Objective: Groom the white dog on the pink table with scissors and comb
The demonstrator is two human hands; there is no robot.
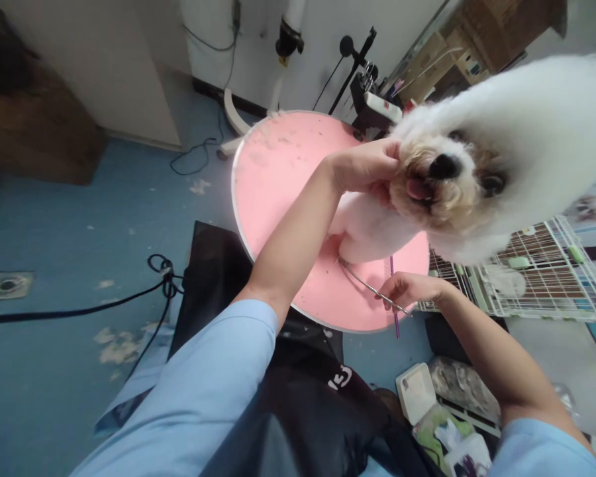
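Observation:
A fluffy white dog (372,225) with a large rounded head coat is on the round pink grooming table (273,172), its mouth open and tongue showing. My left hand (370,165) is closed at the side of its muzzle, fingertips partly hidden in the fur. Low by the dog's leg, my right hand (410,289) grips slim metal scissors (367,285); their tips reach the fur near the tabletop. A purple comb (396,324) passes behind the right fingers; whether they hold it too I cannot tell.
White wire cage panels (541,271) stand beyond the table on the right. A black cord (79,311) crosses the blue floor, where tufts of cut fur (122,348) lie. An open white box (416,393) sits low at right. Behind the table is a black stand (352,69).

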